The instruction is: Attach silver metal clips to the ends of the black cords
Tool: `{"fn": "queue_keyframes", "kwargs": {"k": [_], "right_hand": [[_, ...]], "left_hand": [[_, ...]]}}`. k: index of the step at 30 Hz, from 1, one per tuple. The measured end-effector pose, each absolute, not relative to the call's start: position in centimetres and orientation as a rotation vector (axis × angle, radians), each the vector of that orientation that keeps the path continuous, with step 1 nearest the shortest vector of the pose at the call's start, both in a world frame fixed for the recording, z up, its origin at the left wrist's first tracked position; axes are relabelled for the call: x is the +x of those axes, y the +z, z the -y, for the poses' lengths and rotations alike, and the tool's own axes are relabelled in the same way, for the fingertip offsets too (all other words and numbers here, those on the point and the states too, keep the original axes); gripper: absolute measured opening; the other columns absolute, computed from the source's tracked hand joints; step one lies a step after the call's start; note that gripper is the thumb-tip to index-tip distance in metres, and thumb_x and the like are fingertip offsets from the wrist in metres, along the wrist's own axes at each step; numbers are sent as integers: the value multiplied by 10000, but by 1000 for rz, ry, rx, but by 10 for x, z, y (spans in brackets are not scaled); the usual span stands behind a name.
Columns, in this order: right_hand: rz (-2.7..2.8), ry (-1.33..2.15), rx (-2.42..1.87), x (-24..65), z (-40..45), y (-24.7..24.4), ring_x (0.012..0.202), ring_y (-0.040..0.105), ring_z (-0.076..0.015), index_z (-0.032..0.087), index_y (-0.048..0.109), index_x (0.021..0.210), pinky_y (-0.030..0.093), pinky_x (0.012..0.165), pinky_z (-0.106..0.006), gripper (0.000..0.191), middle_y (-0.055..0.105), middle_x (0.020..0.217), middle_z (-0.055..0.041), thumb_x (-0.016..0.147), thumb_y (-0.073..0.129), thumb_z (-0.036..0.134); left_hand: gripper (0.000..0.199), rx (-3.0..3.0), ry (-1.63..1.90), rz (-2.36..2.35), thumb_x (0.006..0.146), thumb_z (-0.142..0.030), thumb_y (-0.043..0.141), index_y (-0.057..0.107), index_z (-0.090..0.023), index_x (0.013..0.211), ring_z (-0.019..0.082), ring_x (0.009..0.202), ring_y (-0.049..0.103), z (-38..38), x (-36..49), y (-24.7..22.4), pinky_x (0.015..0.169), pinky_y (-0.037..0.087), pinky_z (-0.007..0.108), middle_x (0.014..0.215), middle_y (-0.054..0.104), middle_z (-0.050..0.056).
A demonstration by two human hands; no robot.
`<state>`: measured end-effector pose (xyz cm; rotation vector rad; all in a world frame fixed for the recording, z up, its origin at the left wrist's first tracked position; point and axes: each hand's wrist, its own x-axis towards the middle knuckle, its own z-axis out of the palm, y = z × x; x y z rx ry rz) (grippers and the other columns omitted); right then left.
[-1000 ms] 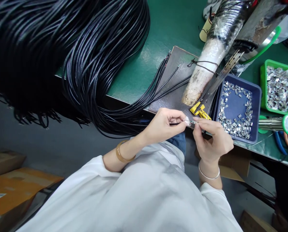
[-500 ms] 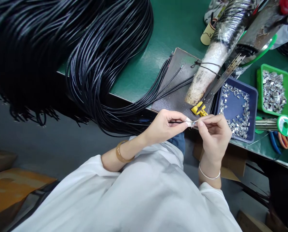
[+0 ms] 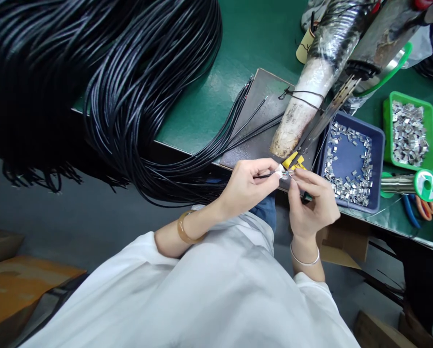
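Note:
My left hand [image 3: 248, 186], with white wrapping on its fingertips, pinches the end of a black cable [image 3: 262, 177] just past the table edge. A small metal piece [image 3: 286, 174] shows at the cable's tip. My right hand [image 3: 312, 200] has its thumb and index finger closed at that metal piece, from the right; how much of it they hold is too small to tell. Just behind the fingers lies a yellow part [image 3: 296, 162] below the soldering tool [image 3: 330, 116]. More black cables [image 3: 238, 116] rest with stripped ends on a dark plate [image 3: 263, 104].
A large bundle of black cables [image 3: 147, 87] hangs over the green table's [image 3: 245, 34] left edge. On the right are a blue tray [image 3: 347, 162] and a green tray [image 3: 408, 130] of metal pieces, a solder spool [image 3: 425, 185] and pliers [image 3: 411, 211].
The view has shifted slightly. My right hand has come a little to the left and closer to my left hand, its fingers now at the metal piece on the cable end.

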<state>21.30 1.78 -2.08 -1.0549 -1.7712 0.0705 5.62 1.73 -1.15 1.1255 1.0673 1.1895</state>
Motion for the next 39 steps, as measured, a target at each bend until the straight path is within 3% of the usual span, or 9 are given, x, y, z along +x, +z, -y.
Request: {"fn": "queue_keyframes", "kwargs": {"k": [13,22,25,27,30,33,37,39], "right_hand": [[1762,50,-1049,209,-23,-20,880,738,-161,224,681,907,639,804,-320,206,751,991,-9,790,759,73],[1807,66,-1031,210,-19,-23,848,747,-156,216,614,895,653,751,-293,195,756,1037,-25,804,733,91],[1774,139,-1049,217,-18,-24,858,750,-164,216,615,933,641,747,-297,158,757,988,-19,850,695,109],[1740,177,-1091,222,-15,-22,746,736,-143,215,620,990,607,650,-261,143,747,892,1,888,657,123],[1864,113,-1211,227,-11,-16,522,613,-80,222,653,1049,495,528,-211,167,670,701,58,892,682,174],[2035,120,-1272,226,-10,-9,473,512,-45,225,669,964,418,522,-199,104,573,598,86,874,713,197],[1959,535,-1273,222,-15,-9,458,423,-31,210,626,875,332,459,-191,50,524,610,83,915,653,221],[1868,680,-1275,222,-18,-10,470,432,-37,208,630,860,323,441,-188,82,535,630,71,924,645,256]], "left_hand": [[155,1265,1238,-1116,889,-247,588,662,-118,847,48,505,252,-19,59,-10,451,229,181,583,389,-57],[200,1162,1157,-1091,911,-290,581,632,-126,809,65,538,352,-18,57,-12,489,286,191,609,423,-34],[193,1160,1163,-1097,912,-288,591,648,-122,831,58,520,320,-18,57,-15,477,260,195,593,396,-44],[178,1168,1188,-1107,906,-280,609,671,-117,872,55,512,314,-17,58,-18,474,257,196,580,390,-50],[175,1218,1213,-1124,901,-258,617,709,-112,934,55,512,378,-14,60,-21,482,299,190,596,491,-32],[191,1332,1238,-1141,897,-220,613,734,-99,981,54,494,446,-11,60,-22,468,333,181,650,635,4],[211,1578,1310,-1100,898,-150,595,760,-100,1019,126,722,689,-10,55,-21,677,528,203,902,783,90],[210,1622,1335,-1077,902,-143,600,768,-100,1021,136,778,712,-9,54,-21,709,544,204,962,792,102]]}}
